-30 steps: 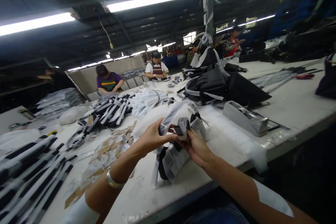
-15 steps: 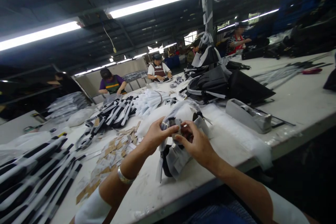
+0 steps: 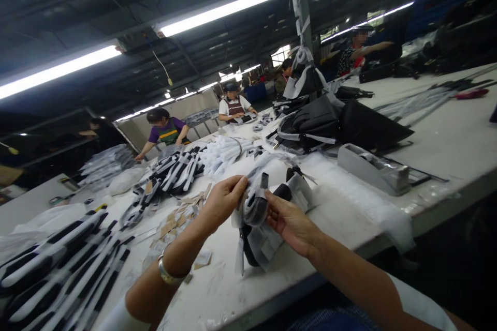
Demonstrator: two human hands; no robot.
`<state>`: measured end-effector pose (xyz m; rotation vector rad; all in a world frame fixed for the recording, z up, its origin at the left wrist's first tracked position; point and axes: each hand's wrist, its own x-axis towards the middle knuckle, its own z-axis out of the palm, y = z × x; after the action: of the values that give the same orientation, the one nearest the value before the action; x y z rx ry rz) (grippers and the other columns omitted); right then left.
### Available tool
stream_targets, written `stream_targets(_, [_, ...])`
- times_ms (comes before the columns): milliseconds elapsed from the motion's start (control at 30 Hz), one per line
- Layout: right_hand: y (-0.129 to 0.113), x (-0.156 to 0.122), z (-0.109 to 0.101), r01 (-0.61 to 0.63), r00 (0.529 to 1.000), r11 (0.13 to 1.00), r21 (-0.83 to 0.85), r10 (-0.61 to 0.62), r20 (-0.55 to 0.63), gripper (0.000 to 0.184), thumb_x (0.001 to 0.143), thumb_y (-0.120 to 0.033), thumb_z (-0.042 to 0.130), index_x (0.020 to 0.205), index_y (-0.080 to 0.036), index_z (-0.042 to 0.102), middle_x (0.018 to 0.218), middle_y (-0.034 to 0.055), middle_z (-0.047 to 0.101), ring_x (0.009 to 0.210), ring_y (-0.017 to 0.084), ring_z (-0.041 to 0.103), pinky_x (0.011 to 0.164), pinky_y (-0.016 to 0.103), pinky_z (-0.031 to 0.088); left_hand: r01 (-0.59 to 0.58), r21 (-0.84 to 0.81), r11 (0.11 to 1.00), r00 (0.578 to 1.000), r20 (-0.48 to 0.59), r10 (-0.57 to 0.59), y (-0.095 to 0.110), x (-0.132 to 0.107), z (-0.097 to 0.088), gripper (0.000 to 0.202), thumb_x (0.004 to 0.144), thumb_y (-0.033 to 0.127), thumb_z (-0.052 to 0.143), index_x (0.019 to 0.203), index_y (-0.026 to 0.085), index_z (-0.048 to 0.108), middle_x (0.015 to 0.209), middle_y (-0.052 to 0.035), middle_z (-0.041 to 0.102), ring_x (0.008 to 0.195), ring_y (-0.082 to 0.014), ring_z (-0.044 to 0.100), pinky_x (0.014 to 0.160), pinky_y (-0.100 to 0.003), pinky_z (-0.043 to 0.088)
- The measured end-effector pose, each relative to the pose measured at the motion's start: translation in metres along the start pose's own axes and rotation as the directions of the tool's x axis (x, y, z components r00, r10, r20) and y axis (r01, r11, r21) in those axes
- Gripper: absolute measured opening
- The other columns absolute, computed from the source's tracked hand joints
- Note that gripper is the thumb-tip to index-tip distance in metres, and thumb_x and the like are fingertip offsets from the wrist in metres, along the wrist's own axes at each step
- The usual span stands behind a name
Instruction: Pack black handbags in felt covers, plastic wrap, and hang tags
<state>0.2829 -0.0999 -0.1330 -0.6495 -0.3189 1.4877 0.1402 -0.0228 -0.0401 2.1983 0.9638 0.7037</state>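
Note:
On the near table edge stands a black bundle (image 3: 254, 257) partly wrapped in whitish translucent sheet, perhaps a bag part; its exact kind is unclear. A rolled dark grey strap (image 3: 256, 209) sits at its top, with a short end sticking up. My left hand (image 3: 225, 199) is closed at the roll's left side, thumb and fingers pinched on it; the fingertips are partly hidden. From the right, my right hand (image 3: 289, 222) pinches the strap's outer layer between thumb and forefinger, its other fingers curled below. A metal bracelet (image 3: 169, 271) is on my left wrist.
Small tan and white tags (image 3: 173, 225) lie left of my hands. Foam-wrapped black bars (image 3: 50, 264) fill the left. A grey tape dispenser (image 3: 370, 168) and a clear plastic roll (image 3: 349, 194) stand right. Black bags (image 3: 330, 119) lie behind. Several co-workers (image 3: 169, 129) work across the table.
My hands have moved apart, the left one shifting left. A strap end now sticks up between them. The co-worker in purple has stretched an arm out to the left.

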Motion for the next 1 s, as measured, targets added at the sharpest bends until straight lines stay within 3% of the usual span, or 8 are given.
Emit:
stream_targets(133, [-0.002,0.008,0.017,0.126,0.984,0.991,-0.040,-0.130,-0.121,0.051,0.067,-0.039,0.088,0.107,-0.024,0.060,0.087,-0.0030,0.069,0.071,0.008,0.062,0.052,0.015,0.044,0.038,-0.109,0.993,0.998,-0.046,-0.044,-0.001,0.001,0.002,0.038,0.087,0.053,0.059,0.090,0.018,0.073,0.085,-0.0022,0.069,0.078,-0.0171,0.060,0.068,-0.025,0.043])
stream_targets(233, [-0.002,0.013,0.027,0.169,0.976,0.984,-0.046,-0.174,-0.134,0.053,0.066,-0.040,0.088,0.106,-0.023,0.057,0.086,-0.0025,0.069,0.073,0.009,0.062,0.054,0.016,0.045,0.043,-0.175,0.984,0.996,-0.067,-0.056,-0.002,0.004,0.003,0.038,0.080,0.052,0.068,0.094,0.017,0.075,0.092,-0.0045,0.070,0.086,-0.0188,0.062,0.074,-0.026,0.045])
stream_targets(367, [-0.002,0.012,0.035,0.236,0.968,0.972,0.006,-0.235,-0.084,0.054,0.062,-0.037,0.089,0.102,-0.021,0.056,0.082,-0.0020,0.069,0.074,0.012,0.064,0.061,0.020,0.050,0.058,-0.260,0.964,0.996,-0.051,-0.073,-0.004,0.008,0.002,0.049,0.075,0.052,0.074,0.108,0.017,0.068,0.081,-0.0020,0.067,0.072,-0.0148,0.060,0.064,-0.024,0.044])
stream_targets(500, [-0.005,0.005,0.037,0.284,0.959,0.959,0.013,-0.284,-0.008,0.054,0.064,-0.036,0.088,0.104,-0.020,0.055,0.090,0.0010,0.071,0.076,0.013,0.066,0.073,0.025,0.054,0.087,-0.301,0.950,0.995,-0.021,-0.098,-0.002,0.011,-0.004,0.044,0.072,0.050,0.078,0.096,0.016,0.065,0.082,-0.0018,0.065,0.072,-0.0131,0.058,0.065,-0.022,0.043])
stream_targets(667, [-0.008,0.000,0.035,0.308,0.949,0.951,-0.011,-0.306,0.077,0.051,0.069,-0.033,0.086,0.105,-0.019,0.052,0.092,0.0021,0.071,0.081,0.014,0.068,0.080,0.027,0.053,0.174,-0.355,0.918,0.982,0.126,-0.138,0.005,0.013,-0.012,0.042,0.073,0.048,0.078,0.094,0.016,0.061,0.086,-0.0030,0.067,0.076,-0.0141,0.061,0.069,-0.023,0.046])
stream_targets(833, [-0.003,0.004,0.033,0.367,0.928,0.929,-0.037,-0.364,0.081,0.052,0.067,-0.034,0.085,0.106,-0.021,0.053,0.097,0.0023,0.070,0.088,0.017,0.067,0.086,0.032,0.053,0.334,-0.390,0.858,0.932,0.276,-0.237,0.010,0.013,-0.013,0.045,0.073,0.050,0.079,0.095,0.018,0.057,0.081,-0.0013,0.066,0.068,-0.0141,0.063,0.058,-0.021,0.045])
stream_targets(1000, [-0.005,0.012,0.026,0.426,0.898,0.889,-0.168,-0.393,0.197,0.057,0.062,-0.037,0.088,0.108,-0.021,0.057,0.099,0.0029,0.066,0.092,0.018,0.066,0.088,0.035,0.053,0.402,-0.362,0.841,0.913,0.221,-0.342,0.013,0.015,-0.014,0.057,0.060,0.050,0.088,0.099,0.018,0.061,0.083,-0.0016,0.069,0.072,-0.0182,0.066,0.061,-0.024,0.050])
